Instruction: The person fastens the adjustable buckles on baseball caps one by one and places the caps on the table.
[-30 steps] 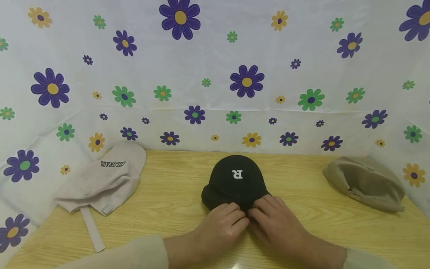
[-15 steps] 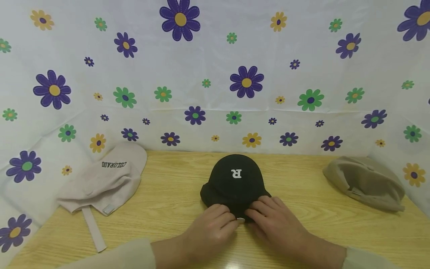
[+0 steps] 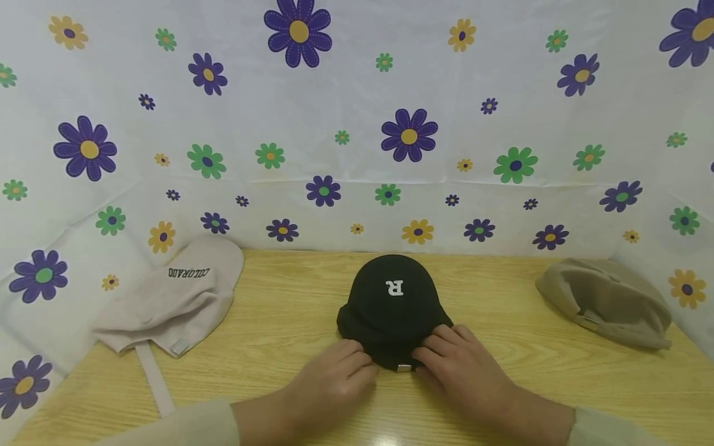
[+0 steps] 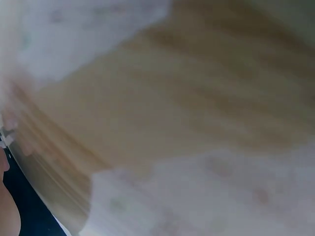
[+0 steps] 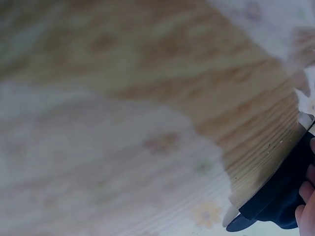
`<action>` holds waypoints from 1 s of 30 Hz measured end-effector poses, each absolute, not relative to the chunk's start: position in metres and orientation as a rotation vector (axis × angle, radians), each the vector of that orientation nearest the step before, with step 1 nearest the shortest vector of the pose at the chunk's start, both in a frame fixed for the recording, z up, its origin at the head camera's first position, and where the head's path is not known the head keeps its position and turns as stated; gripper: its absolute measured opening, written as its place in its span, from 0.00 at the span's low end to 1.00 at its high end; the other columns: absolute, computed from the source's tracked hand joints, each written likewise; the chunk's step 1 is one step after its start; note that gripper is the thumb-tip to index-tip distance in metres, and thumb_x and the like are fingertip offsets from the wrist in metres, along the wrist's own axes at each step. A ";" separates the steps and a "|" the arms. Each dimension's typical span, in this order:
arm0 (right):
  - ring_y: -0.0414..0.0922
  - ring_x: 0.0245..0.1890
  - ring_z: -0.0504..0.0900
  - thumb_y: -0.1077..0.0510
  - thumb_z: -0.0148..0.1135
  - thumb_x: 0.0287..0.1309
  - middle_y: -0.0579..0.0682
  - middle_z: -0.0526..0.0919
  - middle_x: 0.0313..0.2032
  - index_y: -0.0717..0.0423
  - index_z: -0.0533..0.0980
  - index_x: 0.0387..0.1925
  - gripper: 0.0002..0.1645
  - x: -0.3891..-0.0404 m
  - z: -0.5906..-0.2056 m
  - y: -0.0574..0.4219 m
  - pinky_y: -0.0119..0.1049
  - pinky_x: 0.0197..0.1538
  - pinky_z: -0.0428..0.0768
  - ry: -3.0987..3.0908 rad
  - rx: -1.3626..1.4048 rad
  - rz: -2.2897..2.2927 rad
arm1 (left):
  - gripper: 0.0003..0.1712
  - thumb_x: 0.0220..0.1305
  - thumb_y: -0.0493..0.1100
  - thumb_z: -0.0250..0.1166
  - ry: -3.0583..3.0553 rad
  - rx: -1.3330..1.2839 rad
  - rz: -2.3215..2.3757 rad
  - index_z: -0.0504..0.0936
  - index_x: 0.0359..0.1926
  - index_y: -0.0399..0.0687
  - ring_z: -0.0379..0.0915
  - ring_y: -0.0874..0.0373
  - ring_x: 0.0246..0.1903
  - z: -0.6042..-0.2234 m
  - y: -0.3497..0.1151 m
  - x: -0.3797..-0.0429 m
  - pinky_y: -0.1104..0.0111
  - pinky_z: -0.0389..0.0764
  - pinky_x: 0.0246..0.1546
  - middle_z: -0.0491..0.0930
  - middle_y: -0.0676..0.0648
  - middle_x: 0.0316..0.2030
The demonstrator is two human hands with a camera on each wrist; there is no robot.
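A black baseball cap (image 3: pixel 390 316) with a white letter R sits mid-table. A small light tag (image 3: pixel 404 368) shows at its near edge. My right hand (image 3: pixel 465 371) grips the near right part of that edge, fingers curled over the fabric. On the other side, my left hand (image 3: pixel 334 381) pinches the near left edge with bent fingers; its thumb is hidden. The right wrist view catches the cap's dark fabric (image 5: pixel 280 196) with fingertips (image 5: pixel 306 191) on it. In the left wrist view, only a strip of dark fabric (image 4: pixel 29 191) and some fingers (image 4: pixel 7 206) appear at the left border.
A pale pink cap (image 3: pixel 167 303) lettered COLORADO lies at the left, its strap (image 3: pixel 153 378) hanging toward me. At the right lies a khaki cap (image 3: pixel 608 303). A flower-printed cloth (image 3: pixel 346 99) rises behind the wooden table (image 3: pixel 279 297).
My left hand has slid left along the near edge, away from the right hand, uncovering the light tag. The right hand stays nearly in place, and the cap has barely shifted.
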State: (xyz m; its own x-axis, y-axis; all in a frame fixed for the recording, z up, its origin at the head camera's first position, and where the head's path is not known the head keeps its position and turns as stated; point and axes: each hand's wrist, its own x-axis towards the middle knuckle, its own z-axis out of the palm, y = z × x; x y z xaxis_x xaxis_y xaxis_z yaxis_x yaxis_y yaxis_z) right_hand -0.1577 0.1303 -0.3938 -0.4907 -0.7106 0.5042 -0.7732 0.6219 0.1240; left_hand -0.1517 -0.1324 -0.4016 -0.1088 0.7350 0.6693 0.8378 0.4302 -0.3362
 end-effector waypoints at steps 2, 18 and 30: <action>0.41 0.41 0.74 0.52 0.75 0.51 0.39 0.82 0.37 0.45 0.81 0.38 0.13 -0.158 -0.394 0.130 0.36 0.42 0.70 -2.335 1.163 0.157 | 0.18 0.70 0.32 0.46 -1.878 -1.326 -0.157 0.81 0.29 0.43 0.72 0.58 0.31 -0.402 -0.136 -0.152 0.70 0.75 0.37 0.79 0.51 0.29; 0.40 0.36 0.74 0.56 0.77 0.46 0.40 0.83 0.31 0.46 0.79 0.32 0.13 -0.162 -0.395 0.138 0.36 0.39 0.69 -2.357 1.122 0.085 | 0.21 0.69 0.35 0.43 -2.018 -1.240 -0.154 0.83 0.30 0.42 0.72 0.56 0.31 -0.401 -0.165 -0.156 0.68 0.77 0.40 0.81 0.49 0.29; 0.42 0.36 0.75 0.61 0.77 0.42 0.41 0.83 0.32 0.48 0.79 0.33 0.15 -0.166 -0.394 0.156 0.36 0.36 0.69 -2.353 1.111 0.078 | 0.18 0.70 0.38 0.47 -2.105 -1.083 -0.276 0.84 0.33 0.40 0.75 0.53 0.33 -0.401 -0.200 -0.158 0.62 0.79 0.41 0.82 0.49 0.30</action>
